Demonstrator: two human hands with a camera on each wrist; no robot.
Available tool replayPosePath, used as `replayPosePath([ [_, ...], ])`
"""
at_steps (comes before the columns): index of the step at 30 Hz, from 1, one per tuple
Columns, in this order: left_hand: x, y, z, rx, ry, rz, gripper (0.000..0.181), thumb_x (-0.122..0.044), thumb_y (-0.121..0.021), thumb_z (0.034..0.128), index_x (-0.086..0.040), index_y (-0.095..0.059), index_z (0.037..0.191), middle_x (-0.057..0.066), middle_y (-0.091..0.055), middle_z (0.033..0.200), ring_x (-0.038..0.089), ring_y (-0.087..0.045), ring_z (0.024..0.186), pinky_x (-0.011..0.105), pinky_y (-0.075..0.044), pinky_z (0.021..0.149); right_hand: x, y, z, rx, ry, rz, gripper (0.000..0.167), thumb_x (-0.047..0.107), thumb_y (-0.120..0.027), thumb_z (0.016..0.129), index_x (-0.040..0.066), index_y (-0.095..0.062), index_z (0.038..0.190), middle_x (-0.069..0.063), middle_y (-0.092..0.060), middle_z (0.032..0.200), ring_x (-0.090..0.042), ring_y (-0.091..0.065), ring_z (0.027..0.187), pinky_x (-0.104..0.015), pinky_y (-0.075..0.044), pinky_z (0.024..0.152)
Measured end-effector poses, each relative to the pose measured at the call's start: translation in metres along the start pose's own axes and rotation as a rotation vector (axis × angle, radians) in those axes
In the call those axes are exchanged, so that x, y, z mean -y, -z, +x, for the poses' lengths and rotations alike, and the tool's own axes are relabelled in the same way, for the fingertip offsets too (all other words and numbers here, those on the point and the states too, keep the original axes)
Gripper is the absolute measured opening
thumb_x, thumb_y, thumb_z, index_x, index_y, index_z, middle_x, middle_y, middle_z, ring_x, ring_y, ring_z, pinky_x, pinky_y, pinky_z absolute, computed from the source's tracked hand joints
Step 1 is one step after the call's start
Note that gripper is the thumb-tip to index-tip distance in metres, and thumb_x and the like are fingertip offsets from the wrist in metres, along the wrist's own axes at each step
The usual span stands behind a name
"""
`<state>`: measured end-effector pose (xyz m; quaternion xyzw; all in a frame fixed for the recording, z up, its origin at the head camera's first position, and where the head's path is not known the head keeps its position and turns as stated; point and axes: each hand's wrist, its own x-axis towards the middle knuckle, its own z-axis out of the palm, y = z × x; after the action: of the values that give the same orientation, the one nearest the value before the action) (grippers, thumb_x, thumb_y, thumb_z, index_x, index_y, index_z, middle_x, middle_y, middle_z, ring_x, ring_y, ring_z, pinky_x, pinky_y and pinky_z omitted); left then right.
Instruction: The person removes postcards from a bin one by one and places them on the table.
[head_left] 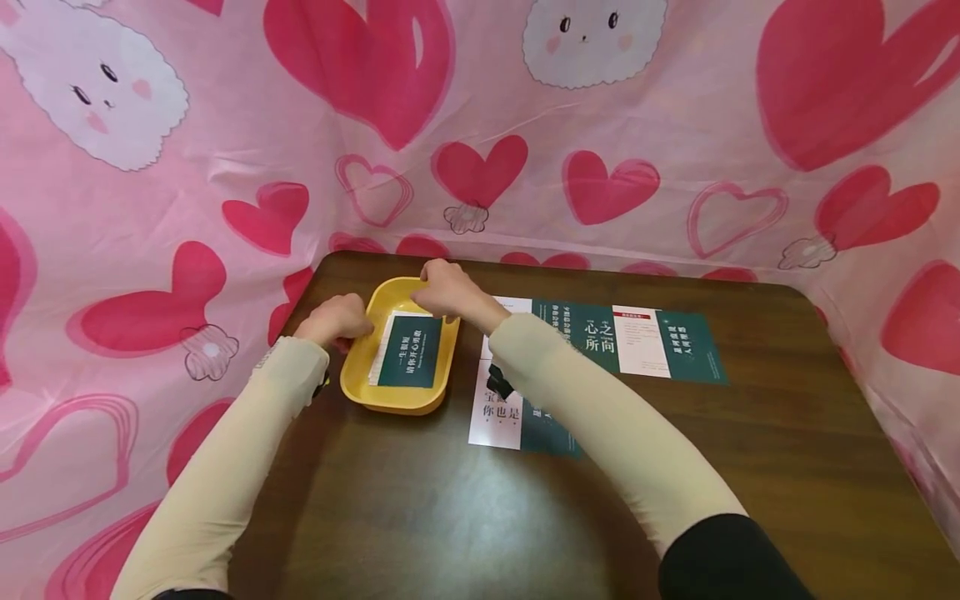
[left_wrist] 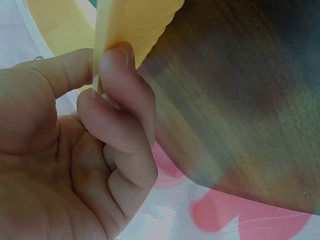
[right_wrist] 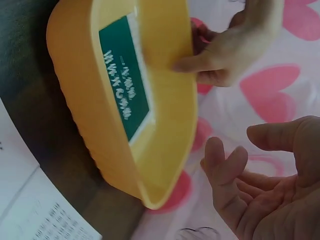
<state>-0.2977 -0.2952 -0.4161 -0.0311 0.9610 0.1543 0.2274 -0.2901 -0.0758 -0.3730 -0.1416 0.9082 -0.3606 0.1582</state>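
Observation:
A yellow plastic basket (head_left: 396, 408) stands on the table at the left. Green and white cards (head_left: 408, 352) with printed characters lie in it. My left hand (head_left: 335, 320) pinches the basket's left rim between thumb and fingers, as the left wrist view shows plainly. At the far right corner of the basket is my right hand (head_left: 450, 290). In the right wrist view, that right hand (right_wrist: 265, 187) is apart from the rim, its thumb and loosely bent fingers separated with nothing between them.
Right of the basket, green and white printed cards (head_left: 641, 342) lie in a row on the dark wooden table (head_left: 420, 500). More cards (head_left: 497, 408) lie closer to me. A pink cloth (head_left: 525, 108) with hearts hangs behind and at both sides.

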Motion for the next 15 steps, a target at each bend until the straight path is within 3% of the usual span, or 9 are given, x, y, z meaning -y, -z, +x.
replayPosePath([
  [6, -0.002, 0.001, 0.001, 0.009, -0.005, -0.019, 0.027, -0.017, -0.068, 0.0930, 0.007, -0.065, 0.105, 0.019, -0.066, 0.087, 0.029, -0.068, 0.066, 0.041, -0.062, 0.069, -0.001, -0.014, 0.013, 0.009, -0.107, 0.039, 0.023, 0.017, -0.065, 0.097, 0.002, -0.057, 0.113, -0.012, -0.059, 0.094, -0.030, -0.070, 0.079, -0.035, -0.062, 0.060],
  [11, -0.001, 0.001, 0.000, 0.014, 0.008, -0.039, 0.027, -0.017, -0.068, 0.0933, 0.006, -0.066, 0.108, 0.019, -0.066, 0.090, 0.030, -0.066, 0.071, 0.039, -0.062, 0.068, 0.001, -0.026, 0.018, 0.055, -0.165, 0.098, 0.026, 0.020, -0.066, 0.099, 0.002, -0.056, 0.114, -0.011, -0.057, 0.092, -0.027, -0.065, 0.068, -0.046, -0.063, 0.075],
  [15, -0.001, 0.001, 0.001, 0.015, 0.004, -0.024, 0.027, -0.016, -0.069, 0.0922, 0.006, -0.066, 0.107, 0.019, -0.066, 0.088, 0.030, -0.066, 0.070, 0.035, -0.060, 0.063, -0.003, -0.038, 0.018, 0.045, -0.238, 0.143, 0.029, 0.021, -0.067, 0.098, -0.001, -0.059, 0.115, -0.013, -0.057, 0.098, -0.024, -0.060, 0.059, -0.044, -0.063, 0.076],
])
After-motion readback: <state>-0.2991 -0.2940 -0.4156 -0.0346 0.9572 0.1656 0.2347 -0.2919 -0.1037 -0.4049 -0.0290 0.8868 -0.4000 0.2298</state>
